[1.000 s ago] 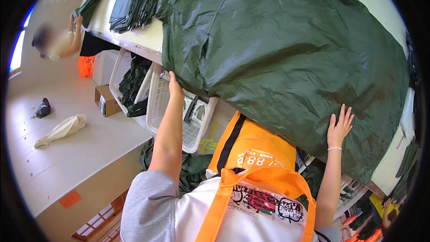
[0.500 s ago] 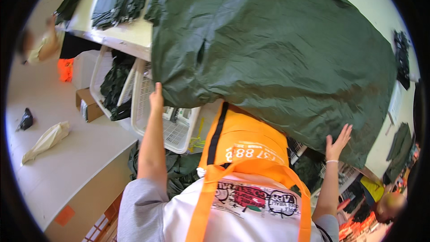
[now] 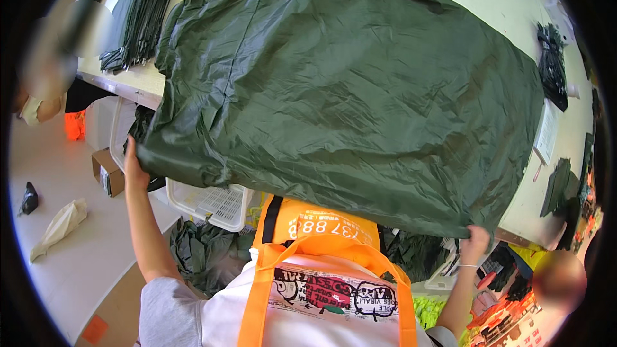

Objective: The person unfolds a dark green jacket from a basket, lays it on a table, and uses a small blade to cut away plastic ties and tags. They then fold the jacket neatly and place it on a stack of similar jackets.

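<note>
A large piece of thin, shiny dark green cloth lies wrinkled over the table, its near edge hanging toward me. My left hand grips its near left corner, partly hidden behind the cloth. At the near right corner, my right hand is closed on the hem, fingers curled around it. The edge between the hands is pulled fairly straight, above the orange apron I wear.
Folded dark green pieces are stacked at the table's far left. A dark bundle and a white sheet lie at right. Below the table stand a white basket and crumpled green cloth. People are at both sides.
My left hand has moved left and out with the cloth's corner, widening the spread. My right hand, flat with fingers out before, has closed on the hem. The view has shifted.
</note>
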The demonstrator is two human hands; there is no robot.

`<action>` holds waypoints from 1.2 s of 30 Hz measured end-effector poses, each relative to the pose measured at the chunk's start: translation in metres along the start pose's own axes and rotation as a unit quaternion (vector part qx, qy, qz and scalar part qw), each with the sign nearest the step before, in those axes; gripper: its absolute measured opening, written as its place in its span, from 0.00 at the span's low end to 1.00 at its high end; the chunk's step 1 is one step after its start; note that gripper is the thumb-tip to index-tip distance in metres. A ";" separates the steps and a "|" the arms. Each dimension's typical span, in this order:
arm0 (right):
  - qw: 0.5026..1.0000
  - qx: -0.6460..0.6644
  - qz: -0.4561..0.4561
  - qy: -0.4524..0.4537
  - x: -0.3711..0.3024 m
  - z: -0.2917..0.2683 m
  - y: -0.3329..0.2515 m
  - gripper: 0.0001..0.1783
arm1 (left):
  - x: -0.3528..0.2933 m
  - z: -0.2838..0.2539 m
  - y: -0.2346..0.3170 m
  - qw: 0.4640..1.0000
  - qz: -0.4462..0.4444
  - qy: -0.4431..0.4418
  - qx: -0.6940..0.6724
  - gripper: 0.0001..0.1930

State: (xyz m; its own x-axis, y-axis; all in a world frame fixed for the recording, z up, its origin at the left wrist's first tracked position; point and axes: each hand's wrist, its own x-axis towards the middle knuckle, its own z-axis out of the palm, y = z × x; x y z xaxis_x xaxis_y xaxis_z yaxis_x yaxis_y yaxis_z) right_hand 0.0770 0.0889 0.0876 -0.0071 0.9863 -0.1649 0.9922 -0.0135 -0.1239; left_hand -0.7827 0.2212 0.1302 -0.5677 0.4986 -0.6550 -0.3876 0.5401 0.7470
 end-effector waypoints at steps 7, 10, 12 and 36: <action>0.984 -0.141 0.087 0.065 0.240 -0.088 0.053 0.16 | 0.097 0.183 0.142 0.965 0.187 -0.172 -0.068 0.20; 0.984 -0.144 0.076 0.069 0.303 -0.050 0.083 0.23 | 0.156 0.197 0.141 0.912 0.313 0.026 0.265 0.23; 0.984 -0.163 0.052 0.052 0.316 -0.029 0.040 0.31 | 0.167 0.171 0.108 0.832 0.410 0.073 0.366 0.22; 0.664 0.541 0.112 -0.504 0.163 0.175 -0.623 0.33 | 0.245 0.097 0.018 0.786 0.381 0.044 0.486 0.14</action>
State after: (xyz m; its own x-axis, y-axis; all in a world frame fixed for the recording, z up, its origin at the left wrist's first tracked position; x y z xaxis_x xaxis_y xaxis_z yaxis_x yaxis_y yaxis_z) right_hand -0.5642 0.2294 -0.0330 -0.4957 0.3353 -0.8012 0.3173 -0.7888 -0.5264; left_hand -0.8584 0.4191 -0.0274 -0.4314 0.9020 -0.0176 0.8017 0.3922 0.4509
